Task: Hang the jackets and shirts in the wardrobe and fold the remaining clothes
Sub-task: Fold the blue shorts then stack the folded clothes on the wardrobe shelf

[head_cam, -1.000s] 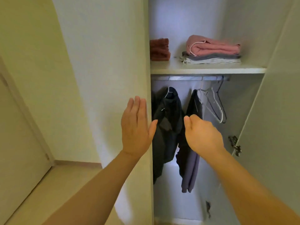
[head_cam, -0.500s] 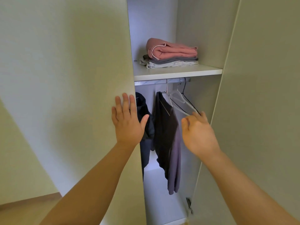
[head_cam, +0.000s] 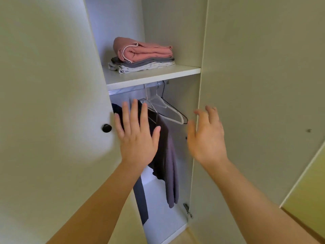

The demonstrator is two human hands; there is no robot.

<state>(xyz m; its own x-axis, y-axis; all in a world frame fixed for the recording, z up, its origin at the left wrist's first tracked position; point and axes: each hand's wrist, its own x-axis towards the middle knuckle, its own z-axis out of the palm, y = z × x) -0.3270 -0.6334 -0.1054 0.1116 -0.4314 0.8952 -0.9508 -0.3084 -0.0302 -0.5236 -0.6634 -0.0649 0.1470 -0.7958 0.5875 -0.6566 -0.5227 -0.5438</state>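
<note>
**Inspector:** Change over the last second?

**Assessor:** The opening is narrower. The left door [head_cam: 52, 103] and right door [head_cam: 255, 85] stand closer together. The left door now hides the left end of the shelf [head_cam: 154, 80], and its knob [head_cam: 106, 128] has come into view.

**Inspector:** Hands?

**Assessor:** The left hand [head_cam: 136, 138] is flat with fingers straight, at the left door's free edge and in front of the gap. Contact cannot be confirmed. The right hand [head_cam: 205, 138] is at the right door's edge, fingers spread and slightly bent, somewhat blurred. The grip is wide on both and holds nothing.

**Inspector:** Location of the clothes?

**Assessor:** Inside the wardrobe. A dark jacket [head_cam: 140, 199] and a grey shirt [head_cam: 171, 164] hang from the rail [head_cam: 123, 91], next to bare hangers [head_cam: 167, 110]. A folded stack [head_cam: 142, 57], pink on top, sits on the shelf.

**Inspector:** Assessment?

**Assessor:** In my judgement, hanging and folding are finished as far as this view reaches, and the step in hand is closing the doors. Whether any clothes remain outside cannot be seen. One risk noted: the shirt hangs near the gap and may catch between the doors
</note>
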